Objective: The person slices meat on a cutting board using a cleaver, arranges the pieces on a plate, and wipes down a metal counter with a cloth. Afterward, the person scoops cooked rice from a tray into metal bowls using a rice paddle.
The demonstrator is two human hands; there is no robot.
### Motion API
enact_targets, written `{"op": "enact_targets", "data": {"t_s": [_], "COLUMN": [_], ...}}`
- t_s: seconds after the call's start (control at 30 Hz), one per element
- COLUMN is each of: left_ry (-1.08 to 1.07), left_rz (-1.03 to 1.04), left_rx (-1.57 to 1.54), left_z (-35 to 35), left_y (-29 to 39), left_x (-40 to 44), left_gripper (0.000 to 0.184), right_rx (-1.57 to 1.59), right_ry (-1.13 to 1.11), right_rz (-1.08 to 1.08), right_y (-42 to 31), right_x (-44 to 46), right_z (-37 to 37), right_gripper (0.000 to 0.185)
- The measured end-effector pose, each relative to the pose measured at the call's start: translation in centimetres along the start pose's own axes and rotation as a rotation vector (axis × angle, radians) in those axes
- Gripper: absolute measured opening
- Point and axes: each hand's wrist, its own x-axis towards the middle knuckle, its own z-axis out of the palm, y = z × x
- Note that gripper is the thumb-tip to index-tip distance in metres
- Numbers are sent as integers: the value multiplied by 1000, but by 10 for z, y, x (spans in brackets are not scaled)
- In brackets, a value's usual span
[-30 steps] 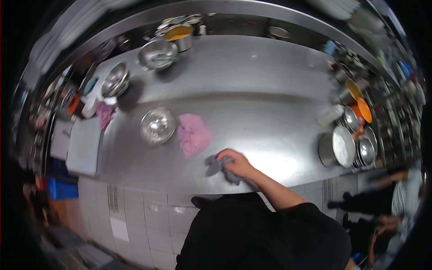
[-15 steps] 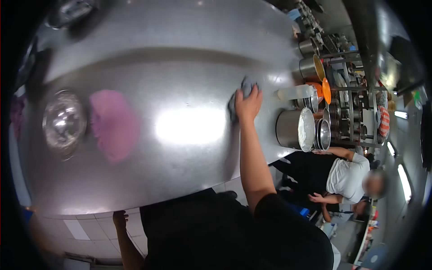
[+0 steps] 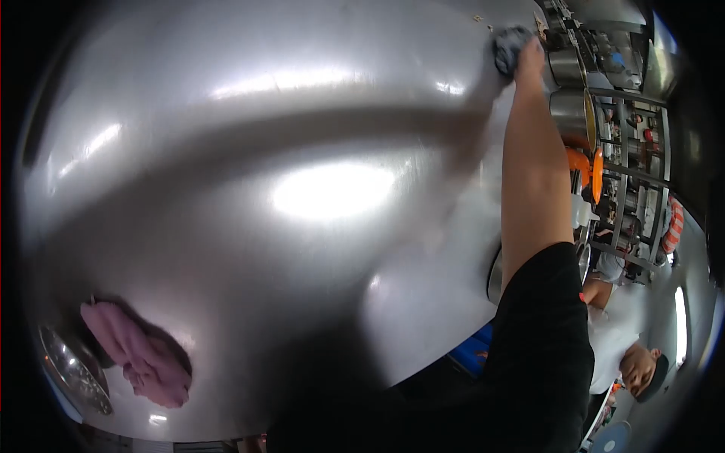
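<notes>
My right hand (image 3: pixel 531 62) reaches out to the far right part of the steel table (image 3: pixel 249 234), closed on a grey cloth (image 3: pixel 509 50) that is pressed to the surface. Some fingers are hidden by the cloth and by blur. Small crumbs (image 3: pixel 477 18) lie on the metal close to the cloth. A crumpled pink cloth (image 3: pixel 140 355) rests at the lower left, beside a shiny metal bowl (image 3: pixel 74 371). My left hand is out of the picture.
Along the right edge stand metal pots (image 3: pixel 572 117), an orange item (image 3: pixel 596 175) and a white plastic bottle (image 3: pixel 580 211), partly behind my arm. Another pot (image 3: pixel 495 278) is mostly covered by my sleeve. Beyond are a shelf rack (image 3: pixel 623 177) and a person in a white shirt (image 3: pixel 615 325).
My right hand has moved with the grey cloth farther up and right across the table. The view has shifted, so the pink cloth and bowl appear lower left. My left hand has left view.
</notes>
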Motion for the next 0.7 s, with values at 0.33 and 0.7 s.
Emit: {"op": "enact_targets", "data": {"t_s": [0.33, 0.7], "left_ry": [1, -57], "left_rz": [82, 743], "left_rx": [-144, 85], "left_z": [-11, -112], "left_y": [1, -17], "left_x": [29, 44], "left_gripper": [29, 20], "right_rx": [-351, -93], "right_ry": [-541, -678], "right_rz": [-660, -762], "right_y": [-33, -109], "right_x": [-116, -495], "right_z": [67, -78], "right_gripper": [45, 23]}}
